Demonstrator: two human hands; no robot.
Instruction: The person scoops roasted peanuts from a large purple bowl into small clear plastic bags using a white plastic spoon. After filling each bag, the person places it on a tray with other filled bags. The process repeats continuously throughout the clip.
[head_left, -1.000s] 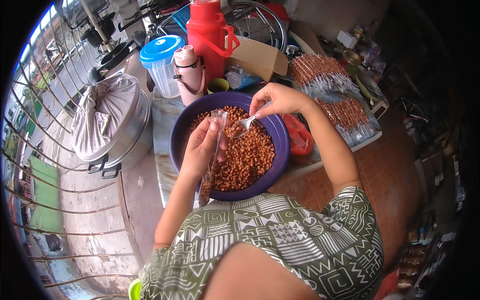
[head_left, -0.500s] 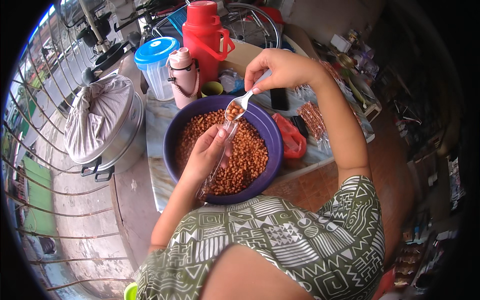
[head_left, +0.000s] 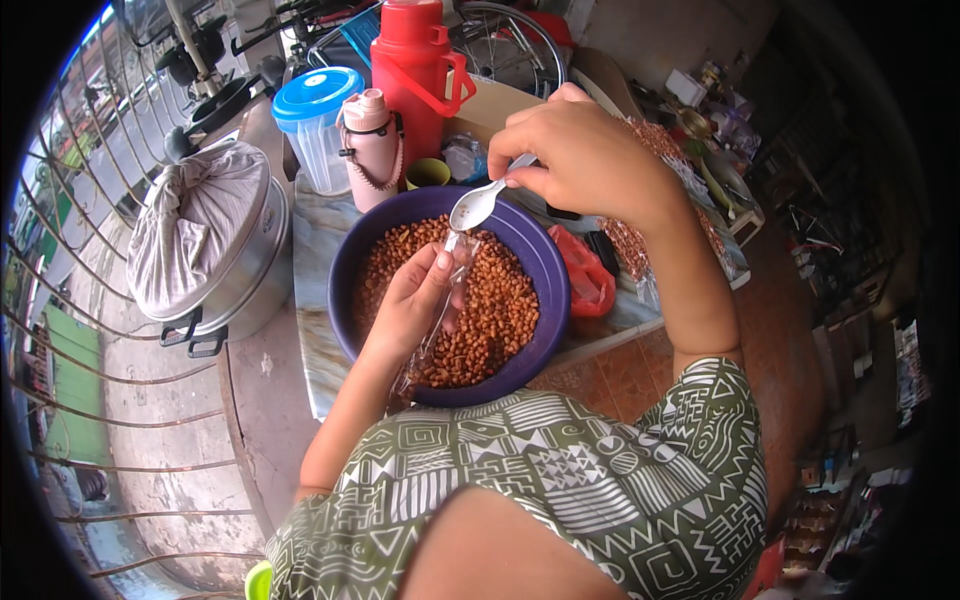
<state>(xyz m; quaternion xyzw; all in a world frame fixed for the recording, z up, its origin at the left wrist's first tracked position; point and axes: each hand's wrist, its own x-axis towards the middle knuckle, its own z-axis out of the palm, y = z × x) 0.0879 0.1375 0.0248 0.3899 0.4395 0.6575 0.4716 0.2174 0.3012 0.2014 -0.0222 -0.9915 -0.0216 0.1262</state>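
Observation:
A purple basin holds a heap of reddish-brown peanuts. Over it my left hand pinches a narrow clear plastic bag, its mouth held up between thumb and fingers and its length hanging down toward the basin's near rim. My right hand grips the handle of a white plastic spoon from above. The spoon's bowl tilts down at the mouth of the bag, with only small bits left in it. How much lies inside the bag is hard to make out.
Behind the basin stand a red thermos jug, a pink bottle, a blue-lidded clear container and a small olive cup. A red plastic bag and filled packets lie at right. A cloth-covered metal pot stands at left.
The peanuts that filled the spoon have left its bowl. My right hand has turned over and tipped the spoon toward the bag, while my left hand stays nearly in place.

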